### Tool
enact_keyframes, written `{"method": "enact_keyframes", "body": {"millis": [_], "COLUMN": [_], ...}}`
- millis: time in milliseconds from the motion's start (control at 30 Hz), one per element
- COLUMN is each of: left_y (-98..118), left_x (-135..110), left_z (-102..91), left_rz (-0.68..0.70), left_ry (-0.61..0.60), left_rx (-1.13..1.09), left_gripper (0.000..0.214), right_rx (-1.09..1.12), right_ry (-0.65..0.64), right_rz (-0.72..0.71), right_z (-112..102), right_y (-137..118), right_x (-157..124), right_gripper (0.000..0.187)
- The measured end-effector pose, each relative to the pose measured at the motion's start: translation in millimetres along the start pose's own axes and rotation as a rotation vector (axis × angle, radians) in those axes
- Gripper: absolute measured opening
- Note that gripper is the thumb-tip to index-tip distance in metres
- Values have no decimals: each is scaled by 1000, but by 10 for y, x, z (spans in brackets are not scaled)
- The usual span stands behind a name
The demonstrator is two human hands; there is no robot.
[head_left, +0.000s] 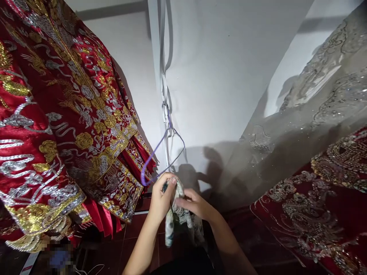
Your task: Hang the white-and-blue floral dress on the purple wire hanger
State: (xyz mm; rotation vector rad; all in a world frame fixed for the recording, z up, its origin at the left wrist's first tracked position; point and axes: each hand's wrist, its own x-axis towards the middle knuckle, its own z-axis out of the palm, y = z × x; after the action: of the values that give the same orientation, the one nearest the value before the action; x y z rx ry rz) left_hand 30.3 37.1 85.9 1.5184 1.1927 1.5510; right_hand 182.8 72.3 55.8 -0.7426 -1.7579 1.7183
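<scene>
My left hand (161,198) is closed around the top of a pale patterned cloth (174,221) and touches the bottom bar of a purple wire hanger (151,156). My right hand (196,204) pinches the same cloth from the right. The hanger hangs from a white strap (164,88) running down the wall corner. The cloth droops down between my forearms.
A red garment with gold and silver embroidery (57,122) hangs at the left. A sheer beaded grey fabric (315,114) and another red embroidered piece (321,206) hang at the right. White walls (223,68) meet behind. Dark red floor tiles (137,233) lie below.
</scene>
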Motion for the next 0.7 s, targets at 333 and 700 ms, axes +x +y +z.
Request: {"method": "enact_keyframes", "body": {"millis": [333, 700], "left_y": [-307, -124], "left_x": [-512, -452], "left_z": [-529, -1615], "left_rz": [-332, -419], "left_ry": [-566, -131], "left_rx": [135, 312], "left_gripper": [34, 22], "right_rx": [-392, -569], "right_ry": [63, 416], "right_rz": [-306, -203], "right_z": [-299, -566], "right_y": [-773, -335], "right_x": [213, 649], "right_gripper": [14, 30]}}
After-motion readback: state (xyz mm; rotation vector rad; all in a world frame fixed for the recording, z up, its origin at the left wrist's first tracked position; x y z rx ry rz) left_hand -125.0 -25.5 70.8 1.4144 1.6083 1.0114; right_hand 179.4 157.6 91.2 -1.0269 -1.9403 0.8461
